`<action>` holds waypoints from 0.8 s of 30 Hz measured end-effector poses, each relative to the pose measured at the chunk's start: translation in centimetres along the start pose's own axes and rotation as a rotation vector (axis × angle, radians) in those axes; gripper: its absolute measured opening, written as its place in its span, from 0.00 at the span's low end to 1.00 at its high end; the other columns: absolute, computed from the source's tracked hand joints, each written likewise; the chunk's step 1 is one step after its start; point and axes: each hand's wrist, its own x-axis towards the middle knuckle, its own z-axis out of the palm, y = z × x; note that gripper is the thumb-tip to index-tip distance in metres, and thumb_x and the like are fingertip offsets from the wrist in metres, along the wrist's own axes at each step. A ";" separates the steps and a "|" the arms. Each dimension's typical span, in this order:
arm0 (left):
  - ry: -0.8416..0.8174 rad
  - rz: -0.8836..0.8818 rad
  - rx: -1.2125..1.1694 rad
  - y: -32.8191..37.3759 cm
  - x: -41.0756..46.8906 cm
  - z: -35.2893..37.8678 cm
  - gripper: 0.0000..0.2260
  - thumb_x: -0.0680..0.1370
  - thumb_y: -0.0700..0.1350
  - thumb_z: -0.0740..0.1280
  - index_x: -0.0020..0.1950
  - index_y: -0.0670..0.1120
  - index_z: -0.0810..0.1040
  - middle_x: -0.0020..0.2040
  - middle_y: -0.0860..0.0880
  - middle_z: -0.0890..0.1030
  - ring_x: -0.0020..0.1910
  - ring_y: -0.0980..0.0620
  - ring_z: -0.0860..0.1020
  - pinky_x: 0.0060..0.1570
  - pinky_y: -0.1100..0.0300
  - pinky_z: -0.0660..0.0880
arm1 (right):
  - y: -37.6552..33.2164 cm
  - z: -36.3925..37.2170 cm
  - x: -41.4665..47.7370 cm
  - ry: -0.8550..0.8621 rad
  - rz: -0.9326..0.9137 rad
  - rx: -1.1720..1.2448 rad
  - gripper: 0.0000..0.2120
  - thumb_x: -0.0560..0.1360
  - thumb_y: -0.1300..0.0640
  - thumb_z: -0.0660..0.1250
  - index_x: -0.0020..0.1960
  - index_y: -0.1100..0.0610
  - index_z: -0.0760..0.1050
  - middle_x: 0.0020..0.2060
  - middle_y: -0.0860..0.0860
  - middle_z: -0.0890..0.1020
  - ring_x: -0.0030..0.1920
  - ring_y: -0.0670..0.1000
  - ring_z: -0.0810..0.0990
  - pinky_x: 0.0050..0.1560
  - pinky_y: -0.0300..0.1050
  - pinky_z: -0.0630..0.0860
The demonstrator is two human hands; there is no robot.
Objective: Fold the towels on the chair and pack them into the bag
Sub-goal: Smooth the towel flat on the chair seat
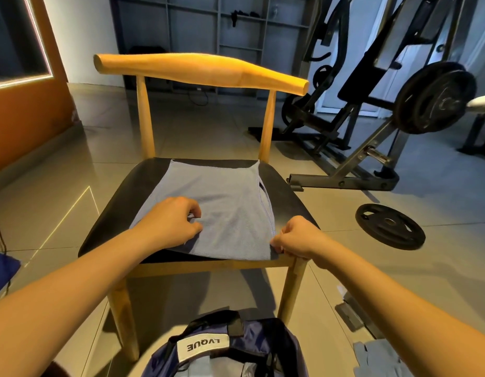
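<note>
Mid-fold: left hand [170, 224] pinching the blue towel [222, 191] spread on the chair [143, 186] seat beyond the knuckles, right hand [295, 238] gripping its near corner; next, likely carrying that edge to the far hem, bag [263, 341] waiting beneath the wrists.

Both bare forearms reach forward and inward, sleeveless to the elbow. The left hand [168, 223], knuckles up and fingers curled, pinches the pale blue terry towel [230, 197]; the right hand [297, 238] pinches its near right corner
</note>
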 end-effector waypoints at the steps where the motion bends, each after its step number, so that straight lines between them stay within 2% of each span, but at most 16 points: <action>1: 0.010 0.008 0.004 0.0 0.0 0.0 0.11 0.78 0.52 0.71 0.59 0.50 0.82 0.57 0.52 0.83 0.52 0.53 0.80 0.53 0.58 0.79 | 0.1 -0.1 -0.2 -0.003 0.009 -0.039 0.15 0.76 0.53 0.72 0.34 0.58 0.77 0.27 0.51 0.75 0.27 0.45 0.73 0.29 0.35 0.70; 4: 0.063 0.036 0.054 0.2 -0.1 0.2 0.10 0.81 0.53 0.68 0.59 0.50 0.82 0.57 0.51 0.81 0.52 0.53 0.78 0.52 0.58 0.77 | 0.2 0.0 -0.8 -0.012 0.028 -0.011 0.18 0.76 0.48 0.73 0.35 0.59 0.78 0.27 0.50 0.76 0.22 0.43 0.72 0.23 0.33 0.67; 7: 0.129 0.056 0.100 0.4 -0.2 0.3 0.11 0.83 0.51 0.63 0.62 0.50 0.80 0.59 0.49 0.80 0.57 0.49 0.77 0.57 0.51 0.78 | 0.1 0.8 -0.9 0.007 0.022 0.101 0.16 0.76 0.53 0.74 0.34 0.60 0.77 0.24 0.50 0.75 0.18 0.42 0.70 0.21 0.32 0.66; 10: 0.198 0.032 0.073 0.3 0.0 0.0 0.10 0.84 0.46 0.62 0.60 0.48 0.82 0.58 0.49 0.82 0.55 0.48 0.78 0.56 0.51 0.78 | 0.1 0.8 -0.9 -0.024 0.036 0.166 0.14 0.76 0.56 0.75 0.35 0.60 0.77 0.23 0.50 0.75 0.18 0.42 0.70 0.21 0.33 0.66; 13: 0.227 -0.055 0.072 -0.7 0.2 -0.7 0.08 0.82 0.46 0.65 0.56 0.50 0.84 0.54 0.50 0.83 0.51 0.49 0.79 0.54 0.51 0.79 | 0.7 -0.3 -1.0 -0.090 0.040 0.154 0.14 0.75 0.53 0.76 0.36 0.61 0.79 0.24 0.51 0.76 0.23 0.46 0.70 0.25 0.37 0.67; 16: 0.152 -0.152 0.053 -2.5 0.3 -1.3 0.05 0.81 0.49 0.68 0.51 0.52 0.83 0.51 0.52 0.82 0.47 0.51 0.79 0.49 0.54 0.78 | 1.8 -1.4 -1.1 -0.136 0.055 0.128 0.14 0.75 0.51 0.76 0.37 0.60 0.81 0.28 0.53 0.78 0.27 0.47 0.70 0.27 0.38 0.67; 18: 0.120 -0.174 0.044 -3.4 0.1 -1.7 0.06 0.80 0.49 0.68 0.46 0.52 0.83 0.46 0.52 0.83 0.43 0.52 0.79 0.44 0.56 0.76 | 2.3 -1.7 -1.2 -0.162 0.068 0.141 0.12 0.76 0.53 0.75 0.41 0.61 0.82 0.32 0.55 0.82 0.29 0.48 0.73 0.29 0.38 0.70; 21: 0.174 -0.229 0.068 -4.1 -0.1 -2.3 0.09 0.80 0.48 0.67 0.40 0.49 0.83 0.38 0.49 0.83 0.38 0.49 0.79 0.37 0.55 0.75 | 2.5 -1.6 -1.5 -0.216 0.095 0.191 0.09 0.78 0.56 0.73 0.48 0.63 0.83 0.40 0.58 0.87 0.34 0.52 0.81 0.34 0.41 0.78; 24: 0.260 -0.313 0.076 -4.7 -0.4 -2.5 0.08 0.79 0.51 0.69 0.44 0.49 0.79 0.39 0.50 0.81 0.39 0.49 0.78 0.41 0.52 0.79 | 2.6 -1.6 -1.4 -0.262 0.098 0.191 0.07 0.78 0.59 0.73 0.50 0.64 0.83 0.44 0.60 0.87 0.41 0.57 0.86 0.43 0.47 0.83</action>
